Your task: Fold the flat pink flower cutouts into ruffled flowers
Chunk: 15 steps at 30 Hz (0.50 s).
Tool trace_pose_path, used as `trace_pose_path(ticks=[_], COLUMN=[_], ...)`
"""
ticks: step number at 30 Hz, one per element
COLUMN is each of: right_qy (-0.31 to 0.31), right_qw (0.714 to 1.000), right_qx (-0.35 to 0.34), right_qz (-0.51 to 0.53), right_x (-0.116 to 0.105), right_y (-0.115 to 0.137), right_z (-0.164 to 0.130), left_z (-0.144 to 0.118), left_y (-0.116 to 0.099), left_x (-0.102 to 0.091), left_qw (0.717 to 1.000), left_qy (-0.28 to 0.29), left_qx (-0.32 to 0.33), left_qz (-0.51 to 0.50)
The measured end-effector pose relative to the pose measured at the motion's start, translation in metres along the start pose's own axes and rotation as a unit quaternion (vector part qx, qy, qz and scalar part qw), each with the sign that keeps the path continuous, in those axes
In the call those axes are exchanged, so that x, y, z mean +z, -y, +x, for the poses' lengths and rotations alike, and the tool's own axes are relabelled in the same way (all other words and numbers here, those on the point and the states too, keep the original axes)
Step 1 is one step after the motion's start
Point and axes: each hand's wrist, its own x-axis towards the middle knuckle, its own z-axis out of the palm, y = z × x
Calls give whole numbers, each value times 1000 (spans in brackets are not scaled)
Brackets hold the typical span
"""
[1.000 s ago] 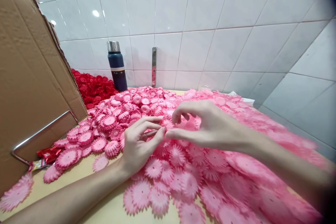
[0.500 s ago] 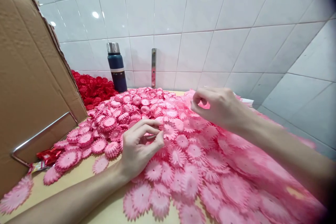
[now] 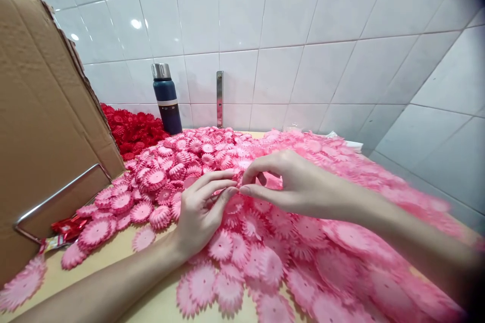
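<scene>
My left hand (image 3: 202, 207) hovers over the heap with thumb and fingers closed in a pinch. Coming in from the right, my right hand (image 3: 284, 179) also pinches, thumb against index finger. The two sets of fingertips meet or nearly meet. Whatever lies between them is too small and too hidden to make out. Under and around both hands spreads a large heap of pink scalloped flower discs (image 3: 222, 246), many with a small hole in the middle. Some discs lie singly, while others left of my left hand look like thicker stacked bundles (image 3: 155, 178).
A dark blue bottle (image 3: 166, 103) stands against the tiled wall beside a pile of red flower pieces (image 3: 132, 128). On the left rise a cardboard sheet (image 3: 49, 111) and a bent metal rod (image 3: 60, 193). A red wrapper (image 3: 68, 228) lies near it on the yellowish tabletop (image 3: 151, 292).
My right hand has moved left and down from above the heap to my left hand's fingertips. My left hand stays almost in place, still pinching.
</scene>
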Motion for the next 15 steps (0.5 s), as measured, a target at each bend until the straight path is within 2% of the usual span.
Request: trace_pose_path(ticks=[8, 15], right_qy=[3, -6], right_qw=[999, 1000], right_qx=[26, 16], right_qz=[19, 16], right_x=[1, 6], right_y=[2, 1], right_z=[1, 3], left_z=[2, 0], left_y=[0, -3], left_x=[1, 3], left_qw=[1000, 998], left_qy=[-2, -21], left_qx=[23, -40], left_qz=[5, -32])
